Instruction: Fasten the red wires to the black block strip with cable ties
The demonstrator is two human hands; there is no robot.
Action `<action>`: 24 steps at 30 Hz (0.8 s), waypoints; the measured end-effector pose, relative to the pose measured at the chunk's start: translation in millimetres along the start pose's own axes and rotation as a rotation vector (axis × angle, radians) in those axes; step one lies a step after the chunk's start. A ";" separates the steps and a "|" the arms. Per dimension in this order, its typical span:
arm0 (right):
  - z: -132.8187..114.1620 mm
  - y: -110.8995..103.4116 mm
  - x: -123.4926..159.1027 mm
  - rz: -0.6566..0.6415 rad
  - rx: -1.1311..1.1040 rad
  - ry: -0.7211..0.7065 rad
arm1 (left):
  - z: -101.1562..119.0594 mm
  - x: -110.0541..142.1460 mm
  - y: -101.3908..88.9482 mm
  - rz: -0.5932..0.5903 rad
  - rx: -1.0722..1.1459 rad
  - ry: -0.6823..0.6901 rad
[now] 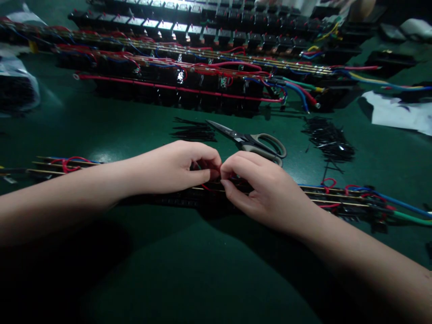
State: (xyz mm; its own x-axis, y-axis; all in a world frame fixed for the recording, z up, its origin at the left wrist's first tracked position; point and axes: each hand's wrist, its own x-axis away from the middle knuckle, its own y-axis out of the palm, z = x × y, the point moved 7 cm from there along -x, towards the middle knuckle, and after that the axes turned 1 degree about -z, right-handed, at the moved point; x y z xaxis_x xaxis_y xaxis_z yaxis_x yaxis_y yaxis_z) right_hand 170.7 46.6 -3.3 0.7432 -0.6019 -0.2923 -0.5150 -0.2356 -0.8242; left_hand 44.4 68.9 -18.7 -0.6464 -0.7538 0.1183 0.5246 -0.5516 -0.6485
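Observation:
My left hand (184, 166) and my right hand (259, 184) meet over the middle of a long black strip with brass-coloured rails and wires (337, 198). Both hands are closed in a pinch, fingertips almost touching. What sits between the fingertips is too small to make out. A thin red wire shows just under the left fingers. Red loops and a blue wire run along the strip, and blue and green cables leave its right end. The hands and forearms hide the strip's middle and part of its left side.
Scissors (249, 139) lie just beyond my hands, between a small bunch of black cable ties (194, 130) and a larger pile of them (329, 139). Several similar wired strips (189, 67) fill the back. A plastic bag (20, 85) is at left, white paper (398, 114) at right.

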 end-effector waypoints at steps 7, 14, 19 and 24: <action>1.1 0.0 -0.6 0.013 -0.009 0.012 | -1.9 -0.6 -0.9 -0.004 -0.019 -0.014; 3.2 0.1 0.2 0.000 -0.024 0.043 | -0.6 0.1 -0.7 0.007 -0.032 -0.004; 3.5 -1.2 1.5 0.025 -0.005 0.040 | 0.4 -0.2 -0.2 -0.001 -0.046 -0.012; 3.7 -3.0 2.3 0.043 0.014 0.049 | 1.3 -0.4 -0.3 -0.017 -0.029 -0.020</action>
State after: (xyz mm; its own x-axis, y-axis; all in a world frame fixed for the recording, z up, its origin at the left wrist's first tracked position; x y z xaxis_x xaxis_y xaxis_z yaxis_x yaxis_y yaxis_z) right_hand 175.5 48.7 -3.3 0.6984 -0.6479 -0.3042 -0.5400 -0.1979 -0.8181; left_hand 45.2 68.9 -17.5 -0.6435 -0.7517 0.1442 0.4974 -0.5539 -0.6677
